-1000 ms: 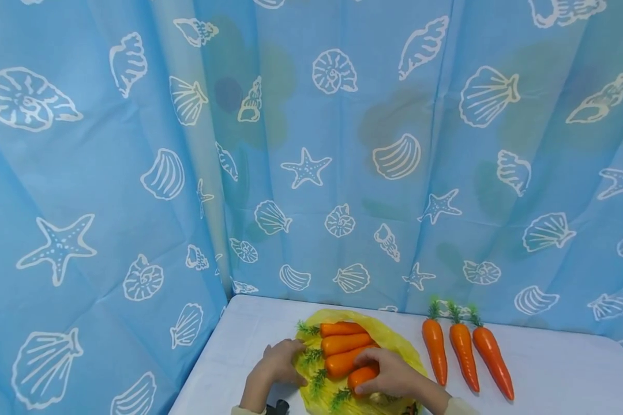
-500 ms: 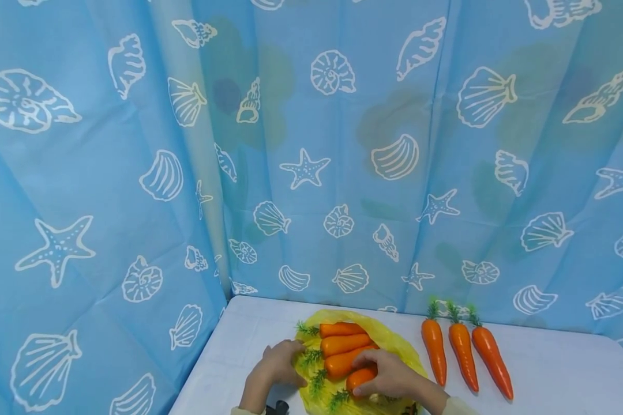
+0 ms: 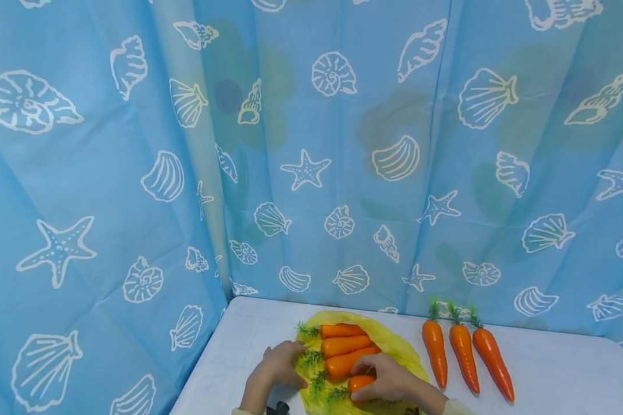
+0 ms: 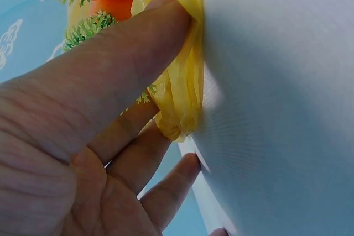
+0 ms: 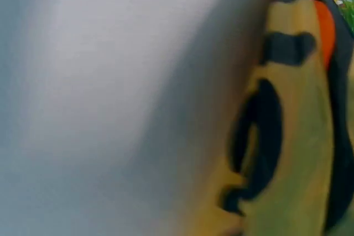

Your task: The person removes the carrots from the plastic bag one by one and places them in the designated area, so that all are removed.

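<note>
A yellow plastic bag (image 3: 394,339) lies on the table with several orange carrots (image 3: 345,345) in its mouth, green leafy tops to the left. My right hand (image 3: 389,378) grips the nearest carrot (image 3: 359,384), thumb and fingers around its thick end; the rest of that carrot is hidden under the hand and bag. On the bag's left side, my left hand (image 3: 279,365) pinches the edge. The left wrist view shows the thumb over the gathered yellow bag (image 4: 185,75), other fingers spread behind. Black print shows on the bag (image 5: 296,120) in the right wrist view; the right hand is hidden there.
Three more carrots (image 3: 463,358) lie side by side on the white table (image 3: 560,369), right of the bag. A small black object (image 3: 277,408) sits by the left wrist. A blue shell-patterned curtain (image 3: 306,242) borders the table behind and at left.
My right hand has shifted slightly down and left with the nearest carrot, whose leafy top moved a little. My left hand stays put at the bag's edge.
</note>
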The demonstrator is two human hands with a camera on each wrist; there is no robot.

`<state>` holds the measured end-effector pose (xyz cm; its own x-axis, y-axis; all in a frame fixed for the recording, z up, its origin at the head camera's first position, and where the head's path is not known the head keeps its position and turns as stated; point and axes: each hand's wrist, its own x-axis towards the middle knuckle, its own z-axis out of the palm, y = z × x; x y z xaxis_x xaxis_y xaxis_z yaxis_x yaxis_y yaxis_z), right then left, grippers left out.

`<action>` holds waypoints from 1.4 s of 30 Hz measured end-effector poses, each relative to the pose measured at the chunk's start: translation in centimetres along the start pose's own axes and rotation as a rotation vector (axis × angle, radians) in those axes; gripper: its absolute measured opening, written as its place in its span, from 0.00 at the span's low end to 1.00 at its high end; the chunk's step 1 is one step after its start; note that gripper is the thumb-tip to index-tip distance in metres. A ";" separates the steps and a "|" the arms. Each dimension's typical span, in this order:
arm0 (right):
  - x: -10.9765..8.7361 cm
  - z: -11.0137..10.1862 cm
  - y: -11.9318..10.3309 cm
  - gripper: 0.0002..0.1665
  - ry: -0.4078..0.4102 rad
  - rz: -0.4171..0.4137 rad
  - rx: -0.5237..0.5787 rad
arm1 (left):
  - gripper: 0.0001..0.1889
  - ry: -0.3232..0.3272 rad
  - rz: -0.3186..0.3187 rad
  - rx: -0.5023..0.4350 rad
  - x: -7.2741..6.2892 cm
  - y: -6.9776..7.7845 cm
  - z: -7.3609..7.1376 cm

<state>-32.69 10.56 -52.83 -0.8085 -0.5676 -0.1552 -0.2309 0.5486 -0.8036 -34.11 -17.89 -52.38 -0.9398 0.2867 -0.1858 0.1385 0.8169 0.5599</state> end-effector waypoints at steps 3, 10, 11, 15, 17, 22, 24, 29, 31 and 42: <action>-0.2 0.5 0.1 0.19 -0.011 -0.006 0.031 | 0.33 -0.003 0.006 -0.004 -0.1 0.1 -0.1; -0.4 0.3 -0.3 0.21 -0.034 -0.005 0.030 | 0.33 0.005 0.002 0.005 0.0 0.1 0.0; -0.5 0.3 -0.3 0.22 -0.040 0.002 0.029 | 0.33 0.004 0.000 0.002 0.0 0.1 0.0; -0.9 -0.1 -0.1 0.23 -0.060 0.013 0.024 | 0.33 0.002 0.001 -0.006 -0.1 0.2 0.0; -1.1 -0.3 0.0 0.23 -0.066 0.012 0.025 | 0.33 0.004 0.003 -0.001 -0.1 0.3 -0.1; -1.4 -0.8 0.0 0.22 -0.065 0.036 0.000 | 0.33 0.008 0.003 0.012 -0.2 0.3 -0.1; -1.5 -0.8 0.1 0.22 -0.063 0.047 -0.007 | 0.33 0.007 0.002 0.015 -0.2 0.3 -0.1; -1.4 -0.5 0.3 0.23 -0.061 0.046 0.013 | 0.33 0.004 0.000 0.010 0.0 0.2 -0.1; -1.3 -0.4 0.3 0.22 -0.066 0.039 0.020 | 0.33 0.005 0.001 0.012 0.0 0.2 -0.1; -1.3 -0.3 0.4 0.22 -0.087 0.012 0.012 | 0.33 0.008 0.005 0.015 -0.2 0.3 -0.1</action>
<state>-31.89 11.73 -52.79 -0.7609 -0.6125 -0.2140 -0.2145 0.5488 -0.8080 -33.93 -17.74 -52.06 -0.9417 0.2864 -0.1763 0.1475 0.8228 0.5489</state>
